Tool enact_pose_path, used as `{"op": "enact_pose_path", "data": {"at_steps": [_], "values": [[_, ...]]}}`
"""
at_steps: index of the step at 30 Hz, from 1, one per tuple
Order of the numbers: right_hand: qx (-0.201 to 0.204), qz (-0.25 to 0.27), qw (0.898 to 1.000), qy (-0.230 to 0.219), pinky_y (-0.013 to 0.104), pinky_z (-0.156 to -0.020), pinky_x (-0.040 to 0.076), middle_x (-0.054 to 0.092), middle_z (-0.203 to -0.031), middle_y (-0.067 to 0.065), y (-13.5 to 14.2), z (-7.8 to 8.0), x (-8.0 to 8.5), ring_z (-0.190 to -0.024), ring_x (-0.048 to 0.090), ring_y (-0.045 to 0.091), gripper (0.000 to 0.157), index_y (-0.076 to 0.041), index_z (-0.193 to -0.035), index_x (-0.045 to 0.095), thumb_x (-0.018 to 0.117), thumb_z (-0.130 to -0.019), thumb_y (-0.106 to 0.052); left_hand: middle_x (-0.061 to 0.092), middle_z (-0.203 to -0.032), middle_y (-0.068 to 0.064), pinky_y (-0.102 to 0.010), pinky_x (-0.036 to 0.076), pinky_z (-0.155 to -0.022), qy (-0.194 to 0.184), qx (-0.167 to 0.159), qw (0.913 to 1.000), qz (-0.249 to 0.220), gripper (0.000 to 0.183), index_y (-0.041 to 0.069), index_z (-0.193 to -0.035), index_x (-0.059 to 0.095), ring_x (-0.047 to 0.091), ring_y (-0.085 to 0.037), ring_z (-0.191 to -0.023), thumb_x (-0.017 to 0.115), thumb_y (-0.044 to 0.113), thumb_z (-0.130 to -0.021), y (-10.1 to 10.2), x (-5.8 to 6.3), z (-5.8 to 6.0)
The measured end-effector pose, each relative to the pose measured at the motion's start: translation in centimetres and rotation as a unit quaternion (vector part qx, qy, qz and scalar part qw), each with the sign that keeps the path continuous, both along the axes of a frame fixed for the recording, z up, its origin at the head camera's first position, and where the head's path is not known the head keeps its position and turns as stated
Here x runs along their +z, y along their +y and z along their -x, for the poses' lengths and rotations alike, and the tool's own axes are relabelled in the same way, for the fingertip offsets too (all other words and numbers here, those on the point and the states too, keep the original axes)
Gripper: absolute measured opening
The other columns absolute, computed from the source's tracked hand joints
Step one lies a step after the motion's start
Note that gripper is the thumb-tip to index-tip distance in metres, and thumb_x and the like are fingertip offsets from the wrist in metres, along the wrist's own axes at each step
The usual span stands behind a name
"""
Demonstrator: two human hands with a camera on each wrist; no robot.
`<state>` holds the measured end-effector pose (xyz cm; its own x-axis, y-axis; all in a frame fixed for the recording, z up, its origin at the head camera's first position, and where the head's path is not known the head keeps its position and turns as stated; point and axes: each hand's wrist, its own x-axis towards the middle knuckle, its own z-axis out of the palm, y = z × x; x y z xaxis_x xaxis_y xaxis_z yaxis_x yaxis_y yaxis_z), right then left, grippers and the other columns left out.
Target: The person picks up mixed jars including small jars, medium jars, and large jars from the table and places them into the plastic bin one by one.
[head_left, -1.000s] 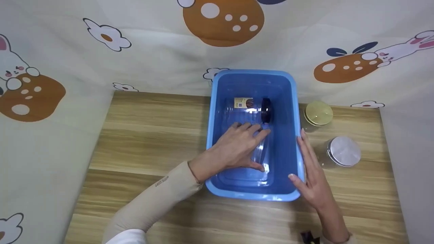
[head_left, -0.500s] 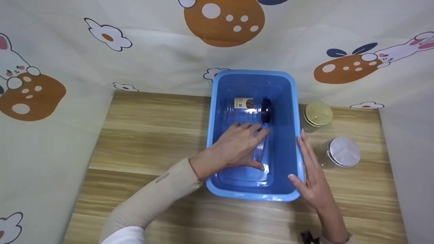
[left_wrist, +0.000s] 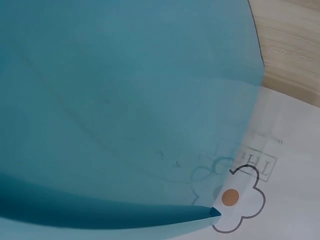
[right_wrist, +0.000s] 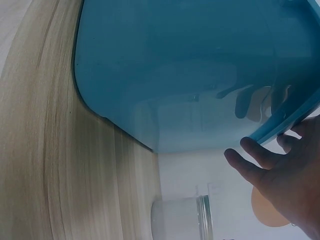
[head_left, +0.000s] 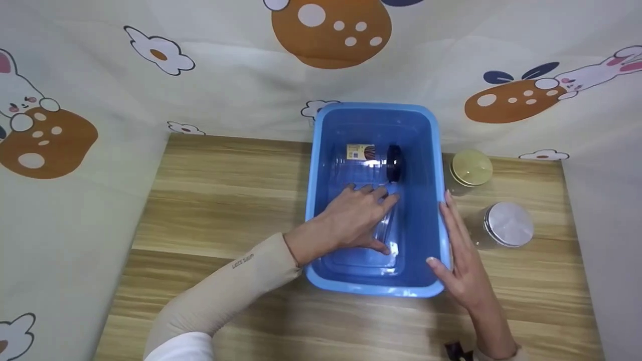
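The light-brown, wood-grained flat bench (head_left: 225, 190) spreads out under the forearms and carries a deep, rectangular blue plastic tub (head_left: 376, 291), which lies beneath the left fingers and just inside the right ones. The right hand (head_left: 461, 260) has its fingers straight along the outside of the tub's wall, the thumb parted from them and reaching over the rim. That is a sound brace, best kept light, since a hard push could shift or flex the plastic.

The left hand (head_left: 353, 215) is down inside, its fingers spread and arched, thumb well apart. Under its palm shows a clear, glossy thing (head_left: 385, 223), mostly covered; whether the fingers grip it or only rest over it cannot be told, and the left wrist view shows no fingers. The step seems to be handling this clear piece low in the tub, so thumb and fingertips should bear on it evenly from opposite sides, as a smooth surface may roll or slip.

Beyond the right fingertips stands a clear round jar with a gold-coloured lid (head_left: 471, 168); farther to their right stands another with a silver-coloured lid (head_left: 509, 224). The right knuckles should not swing outward into either.

Just ahead of the left fingertips lies a dark, glossy oval piece (head_left: 394, 164), with a small yellow printed label (head_left: 356, 152) beside it; the fingertips should avoid nudging that oval.
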<state>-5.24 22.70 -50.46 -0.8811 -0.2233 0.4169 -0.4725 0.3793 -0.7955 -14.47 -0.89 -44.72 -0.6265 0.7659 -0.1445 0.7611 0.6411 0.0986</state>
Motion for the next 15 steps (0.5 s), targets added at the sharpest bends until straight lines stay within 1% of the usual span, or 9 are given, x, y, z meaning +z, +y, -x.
{"op": "enact_pose_path", "data": {"at_steps": [4, 10, 13, 15], "values": [[-0.001, 0.003, 1.000, -0.009, 0.041, -0.119, 0.018, 0.018, -0.164, 0.017, -0.02, -0.10, -0.03, -0.149, 0.017, 0.038, 0.088, 0.001, -0.154, 0.029, 0.066, -0.075, -0.014, 0.054, -0.142, -0.011, -0.051, 0.055, -0.092, -0.006, 0.002, 1.0000, 0.004, 0.111, 0.014, -0.148, 0.042, 0.059, -0.031, -0.120, 0.061, 0.086, -0.066, -0.02, -0.22, 0.10], [-0.003, 0.011, 1.000, -0.013, 0.055, -0.117, 0.017, 0.017, -0.164, 0.017, -0.03, -0.18, -0.04, -0.150, 0.015, 0.038, 0.088, 0.002, -0.153, 0.029, 0.065, -0.075, -0.012, 0.055, -0.138, -0.012, -0.047, 0.058, -0.085, -0.006, 0.000, 0.9999, 0.011, 0.113, 0.011, -0.147, 0.042, 0.061, -0.029, -0.113, 0.061, 0.086, -0.064, 0.03, -0.56, 0.06], [-0.004, 0.010, 1.000, -0.012, 0.054, -0.117, 0.017, 0.017, -0.164, 0.017, -0.05, -0.18, -0.01, -0.150, 0.015, 0.037, 0.088, 0.002, -0.153, 0.029, 0.065, -0.075, -0.012, 0.056, -0.136, -0.011, -0.046, 0.058, -0.082, -0.002, 0.000, 0.9999, 0.011, 0.113, 0.011, -0.146, 0.043, 0.061, -0.028, -0.112, 0.061, 0.087, -0.064, 0.02, -0.66, -0.01], [-0.002, 0.008, 1.000, -0.010, 0.049, -0.118, 0.017, 0.017, -0.163, 0.018, -0.10, -0.15, 0.01, -0.149, 0.016, 0.037, 0.087, 0.002, -0.153, 0.029, 0.065, -0.075, -0.012, 0.055, -0.135, -0.011, -0.046, 0.058, -0.082, -0.003, 0.001, 0.9999, 0.011, 0.112, 0.011, -0.145, 0.043, 0.059, -0.028, -0.115, 0.061, 0.086, -0.064, 0.01, -0.71, -0.06]]}}
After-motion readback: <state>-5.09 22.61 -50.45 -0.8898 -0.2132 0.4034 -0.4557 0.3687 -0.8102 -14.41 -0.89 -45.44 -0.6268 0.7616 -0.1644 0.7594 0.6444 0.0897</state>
